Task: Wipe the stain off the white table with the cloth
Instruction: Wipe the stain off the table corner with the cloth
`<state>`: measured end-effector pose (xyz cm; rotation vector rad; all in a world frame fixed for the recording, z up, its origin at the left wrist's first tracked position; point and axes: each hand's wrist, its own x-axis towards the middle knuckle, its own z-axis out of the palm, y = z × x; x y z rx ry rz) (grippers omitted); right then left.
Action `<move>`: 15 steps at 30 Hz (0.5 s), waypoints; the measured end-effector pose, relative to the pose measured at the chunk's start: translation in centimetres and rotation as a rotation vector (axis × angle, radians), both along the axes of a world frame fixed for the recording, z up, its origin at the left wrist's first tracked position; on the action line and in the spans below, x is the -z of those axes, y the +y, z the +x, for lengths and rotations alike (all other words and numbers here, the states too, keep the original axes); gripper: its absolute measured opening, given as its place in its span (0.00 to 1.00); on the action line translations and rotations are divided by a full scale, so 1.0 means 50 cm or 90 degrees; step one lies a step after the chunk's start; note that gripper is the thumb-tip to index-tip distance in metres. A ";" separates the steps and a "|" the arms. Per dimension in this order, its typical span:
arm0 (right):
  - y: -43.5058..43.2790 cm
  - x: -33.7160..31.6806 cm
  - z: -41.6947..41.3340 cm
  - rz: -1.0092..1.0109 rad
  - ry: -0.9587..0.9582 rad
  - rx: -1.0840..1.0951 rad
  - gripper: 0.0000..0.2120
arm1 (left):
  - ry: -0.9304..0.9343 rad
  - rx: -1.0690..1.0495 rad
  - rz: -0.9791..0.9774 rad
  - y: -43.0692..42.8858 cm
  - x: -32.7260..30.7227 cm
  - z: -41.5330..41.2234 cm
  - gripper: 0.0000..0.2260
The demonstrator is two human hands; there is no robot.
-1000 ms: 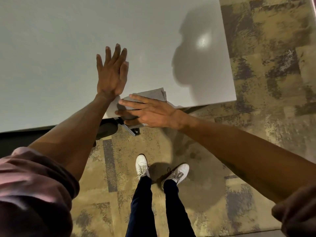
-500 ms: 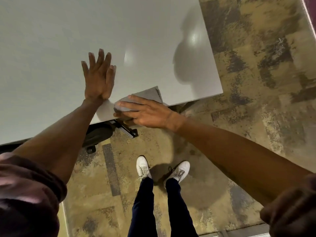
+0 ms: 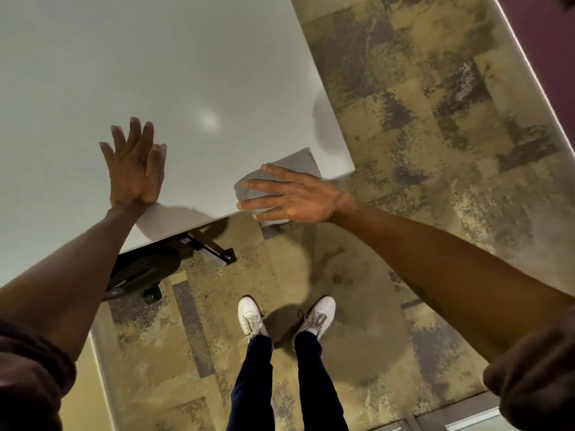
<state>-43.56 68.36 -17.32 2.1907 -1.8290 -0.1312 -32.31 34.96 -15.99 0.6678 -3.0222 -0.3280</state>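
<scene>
The white table [image 3: 186, 73] fills the upper left of the head view. A folded grey cloth [image 3: 295, 164] lies at the table's near right corner, partly hanging over the front edge. My right hand [image 3: 292, 197] lies flat on top of the cloth, fingers spread and pointing left, pressing it down. My left hand [image 3: 135, 166] rests flat and open on the tabletop near the front edge, fingers pointing away from me, apart from the cloth. I see no stain on the visible surface.
A black chair base with a castor [image 3: 152, 293] sits under the table's front edge. Patterned brown carpet [image 3: 420, 119] lies to the right and below. My white shoes [image 3: 252, 315] stand just before the table. A purple wall [image 3: 544, 42] is at the far right.
My right hand has slid the cloth to the right along the front edge, away from my left hand and toward the table's corner. The camera view has shifted too.
</scene>
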 end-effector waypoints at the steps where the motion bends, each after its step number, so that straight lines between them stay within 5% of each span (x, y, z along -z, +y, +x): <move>1: 0.014 0.005 -0.009 0.006 0.021 0.006 0.23 | 0.000 0.002 -0.004 -0.003 0.003 -0.001 0.22; 15: 0.155 0.006 -0.087 0.072 0.030 0.067 0.21 | -0.026 0.019 -0.027 -0.016 0.016 0.004 0.26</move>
